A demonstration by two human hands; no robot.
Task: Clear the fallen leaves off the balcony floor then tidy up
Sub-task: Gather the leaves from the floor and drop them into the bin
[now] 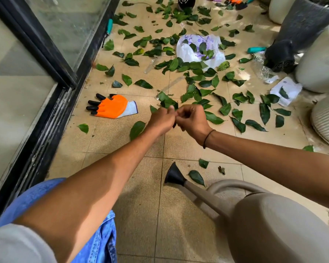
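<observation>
Both hands meet low over the floor [137, 186], left hand [162, 118] and right hand [191, 118] with fingers curled, seemingly pinching something small between them; leaves [198, 78] lie scattered ahead, probably light and limp; best pinched by edges or scooped.

— What sort of place was it?

— A home balcony used for potted plants. The floor [141, 215] was beige tile, and a sliding glass door [51, 31] in a black frame ran along its left side.

— What pointed to gardening?

— Green leaves [213, 118] lay scattered over the tiles. Large white planters [319, 59] stood along the right edge, with a black plastic nursery pot [279, 57] tipped beside them. A beige watering can [264, 224] sat in the foreground, an orange work glove [112, 107] lay near the door track, and a teal-handled hand tool [109, 27] rested against the frame.
</observation>
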